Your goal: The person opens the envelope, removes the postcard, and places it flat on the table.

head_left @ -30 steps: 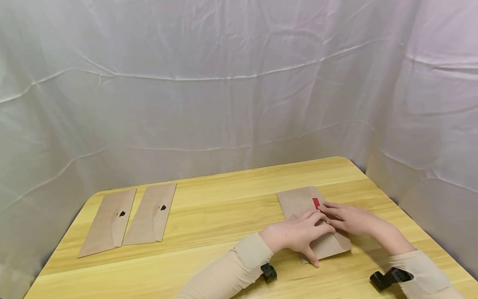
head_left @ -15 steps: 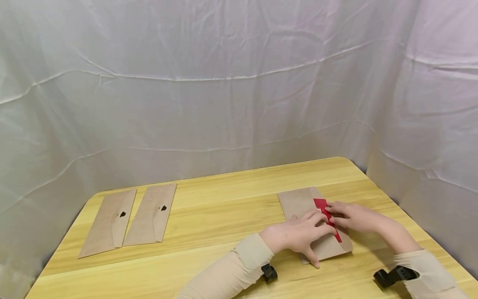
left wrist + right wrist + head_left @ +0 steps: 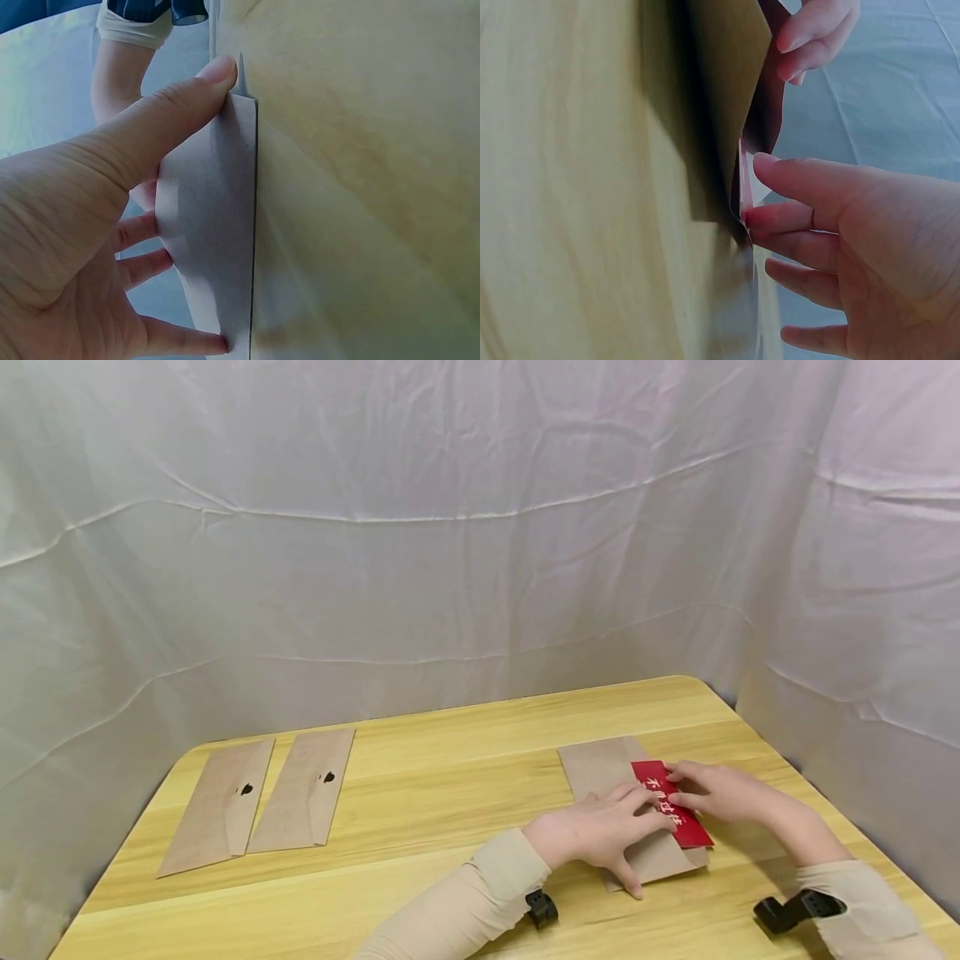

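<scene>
A brown paper envelope (image 3: 596,762) lies at the right of the table with its flap side up. Partly out of its opening sticks a red card (image 3: 693,835) printed with white characters. My right hand (image 3: 723,793) pinches the card's outer edge between thumb and fingers; the right wrist view shows the thumb (image 3: 787,171) against it. Across the envelope rests my left hand (image 3: 603,828), fingers spread, pressing it down. In the left wrist view, the left thumb (image 3: 214,73) lies at the envelope's end. The part of the card inside the envelope is hidden.
Two more brown envelopes, a left one (image 3: 210,810) and a right one (image 3: 303,793), lie side by side at the table's left, each with a dark mark. Light fabric (image 3: 465,585) hangs behind the wood-grain table (image 3: 450,760) and along its sides.
The red card has slid out of the envelope toward the right, so its printed characters now show. My right hand has moved slightly right with it. The left hand has stayed put.
</scene>
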### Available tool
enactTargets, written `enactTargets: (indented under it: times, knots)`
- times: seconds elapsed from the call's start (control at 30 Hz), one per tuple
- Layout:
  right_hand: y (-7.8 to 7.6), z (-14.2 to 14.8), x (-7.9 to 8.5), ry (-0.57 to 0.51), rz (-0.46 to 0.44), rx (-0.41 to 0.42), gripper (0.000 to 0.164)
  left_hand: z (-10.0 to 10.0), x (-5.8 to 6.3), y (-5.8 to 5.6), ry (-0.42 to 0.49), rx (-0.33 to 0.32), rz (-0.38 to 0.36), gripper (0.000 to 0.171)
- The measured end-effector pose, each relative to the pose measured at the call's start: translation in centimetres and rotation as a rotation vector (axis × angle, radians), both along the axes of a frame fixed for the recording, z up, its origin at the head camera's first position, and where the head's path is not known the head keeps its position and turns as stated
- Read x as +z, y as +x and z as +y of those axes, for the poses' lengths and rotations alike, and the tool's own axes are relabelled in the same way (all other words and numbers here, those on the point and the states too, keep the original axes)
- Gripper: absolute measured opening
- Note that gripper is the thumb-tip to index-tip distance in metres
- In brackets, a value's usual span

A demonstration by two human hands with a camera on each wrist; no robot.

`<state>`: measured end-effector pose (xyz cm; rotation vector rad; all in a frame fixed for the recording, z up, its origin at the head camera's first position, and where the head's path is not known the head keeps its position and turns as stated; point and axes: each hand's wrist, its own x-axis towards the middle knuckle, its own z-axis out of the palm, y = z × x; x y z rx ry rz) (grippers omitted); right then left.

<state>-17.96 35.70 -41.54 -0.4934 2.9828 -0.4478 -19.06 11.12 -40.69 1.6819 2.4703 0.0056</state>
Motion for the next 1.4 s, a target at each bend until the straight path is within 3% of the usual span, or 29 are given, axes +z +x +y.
enactTargets:
  times: [0.17, 0.37, 0.5, 0.67, 1.13, 1.4]
  knots:
    - [0.0, -0.2, -0.1, 0.032, 0.036, -0.016, 0.054, 0.2, 0.0, 0.0, 0.001, 0.009, -0.027, 0.091]
    - [0.3, -0.8, -0.1, 0.108, 0.119, 0.028, 0.070, 0.2, 0.1, 0.0, 0.000, 0.004, -0.031, 0.091]
    - [0.8, -1.0, -0.1, 0.116, 0.072, 0.069, 0.076, 0.2, 0.2, 0.1, -0.002, 0.003, -0.032, 0.090]
    - [1.0, -0.8, -0.2, 0.090, -0.003, 0.056, 0.083, 0.3, 0.1, 0.0, -0.005, 0.004, -0.039, 0.090]
    - [0.5, 0.4, 0.1, 0.006, -0.061, 0.036, 0.087, 0.3, -0.2, -0.2, -0.018, 0.002, -0.026, 0.094]
    - [0.3, 0.2, -0.4, 0.019, 0.076, 0.016, 0.074, 0.3, -0.4, -0.1, -0.004, -0.003, -0.025, 0.090]
